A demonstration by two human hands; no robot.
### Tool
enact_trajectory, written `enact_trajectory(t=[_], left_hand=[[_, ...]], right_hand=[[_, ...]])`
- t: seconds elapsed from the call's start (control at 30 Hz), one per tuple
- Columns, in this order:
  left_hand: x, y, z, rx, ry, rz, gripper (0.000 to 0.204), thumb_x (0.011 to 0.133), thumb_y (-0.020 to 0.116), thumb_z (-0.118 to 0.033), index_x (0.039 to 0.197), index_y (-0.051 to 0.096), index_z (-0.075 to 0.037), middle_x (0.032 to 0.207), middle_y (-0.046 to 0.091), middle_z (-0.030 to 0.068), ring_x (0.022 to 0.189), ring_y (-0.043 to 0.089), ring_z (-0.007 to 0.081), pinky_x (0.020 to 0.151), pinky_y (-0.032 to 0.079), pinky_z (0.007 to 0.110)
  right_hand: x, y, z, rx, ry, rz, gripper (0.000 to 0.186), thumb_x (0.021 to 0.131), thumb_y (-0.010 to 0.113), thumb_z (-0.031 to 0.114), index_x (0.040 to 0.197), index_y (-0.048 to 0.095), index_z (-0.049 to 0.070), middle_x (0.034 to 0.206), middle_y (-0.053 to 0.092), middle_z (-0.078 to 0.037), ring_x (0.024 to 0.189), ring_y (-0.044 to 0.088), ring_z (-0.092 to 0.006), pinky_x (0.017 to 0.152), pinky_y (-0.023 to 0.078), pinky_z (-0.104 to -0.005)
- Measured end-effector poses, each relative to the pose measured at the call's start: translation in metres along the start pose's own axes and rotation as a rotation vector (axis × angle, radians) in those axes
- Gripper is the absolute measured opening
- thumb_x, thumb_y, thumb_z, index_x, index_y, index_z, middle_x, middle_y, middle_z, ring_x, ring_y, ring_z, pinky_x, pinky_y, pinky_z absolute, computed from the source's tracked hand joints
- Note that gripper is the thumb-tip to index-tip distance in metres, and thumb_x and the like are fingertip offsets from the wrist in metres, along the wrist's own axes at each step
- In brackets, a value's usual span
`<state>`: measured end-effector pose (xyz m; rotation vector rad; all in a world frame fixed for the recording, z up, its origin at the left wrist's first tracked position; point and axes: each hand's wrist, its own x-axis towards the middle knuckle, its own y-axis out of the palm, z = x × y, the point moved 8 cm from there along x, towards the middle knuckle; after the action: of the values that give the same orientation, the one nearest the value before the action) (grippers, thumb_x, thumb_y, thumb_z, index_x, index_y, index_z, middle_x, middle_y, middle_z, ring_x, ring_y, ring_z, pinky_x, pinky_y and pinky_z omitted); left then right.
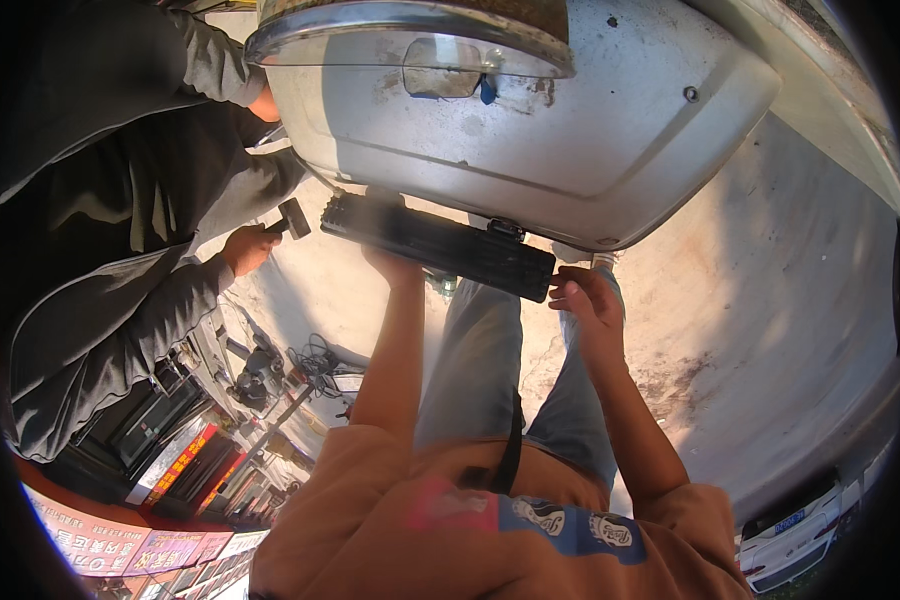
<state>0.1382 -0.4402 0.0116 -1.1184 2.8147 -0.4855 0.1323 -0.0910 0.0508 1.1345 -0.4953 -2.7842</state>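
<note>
My left hand (394, 264) is under a long black bar-shaped part (435, 255), supporting it; its fingers are mostly hidden behind the part. My right hand (585, 305) is at the bar's right end, fingers loosely bent and apart, a fingertip near or touching that end. The bar sits just below a large worn silver metal panel (620, 120) with a curved clear cover (330, 45) at its top. A small black fitting (506, 230) shows at the panel's lower edge, above the bar.
At left, a co-worker in dark sleeves (120, 300) grips a hammer (294, 219) in one hand; their other hand (265, 105) is by the panel. Cables (315, 360) and tools (255, 385) lie on the concrete ground. A white vehicle (795, 525) shows at lower right.
</note>
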Motion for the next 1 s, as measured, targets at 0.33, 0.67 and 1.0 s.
enact_trajectory(t=[0.33, 0.67, 1.0], left_hand=[[-0.005, 0.028, -0.031, -0.582, -0.208, -0.358, 0.017, 0.084, 0.061, -0.009, 0.098, 0.063, 0.003, 0.092, 0.065, 0.0071, 0.079, 0.06, 0.0139, 0.07, 0.049, 0.026], [-0.023, 0.061, -0.088, -0.566, -0.193, -0.363, 0.027, 0.089, 0.056, -0.001, 0.116, 0.058, 0.003, 0.103, 0.059, 0.0093, 0.087, 0.06, 0.0127, 0.078, 0.049, 0.026], [-0.056, 0.095, -0.088, -0.573, 0.326, -0.458, 0.022, 0.087, 0.061, -0.006, 0.107, 0.063, 0.002, 0.094, 0.06, 0.0092, 0.076, 0.059, 0.0144, 0.07, 0.049, 0.026]], right_hand=[[-0.023, 0.112, 0.129, -1.291, -0.964, 0.451, 0.061, 0.064, 0.079, 0.023, 0.12, 0.057, 0.018, 0.128, 0.049, -0.011, 0.114, 0.044, -0.0317, 0.093, 0.037, -0.0447], [-0.014, 0.167, 0.141, -1.63, -1.312, 0.678, 0.054, 0.067, 0.07, 0.014, 0.12, 0.062, 0.021, 0.128, 0.048, -0.009, 0.109, 0.044, -0.0313, 0.093, 0.037, -0.0438], [-0.018, 0.161, 0.148, -1.673, -1.659, 0.919, 0.036, 0.072, 0.066, 0.009, 0.107, 0.069, 0.01, 0.115, 0.055, -0.016, 0.099, 0.049, -0.0287, 0.087, 0.039, -0.0369]])
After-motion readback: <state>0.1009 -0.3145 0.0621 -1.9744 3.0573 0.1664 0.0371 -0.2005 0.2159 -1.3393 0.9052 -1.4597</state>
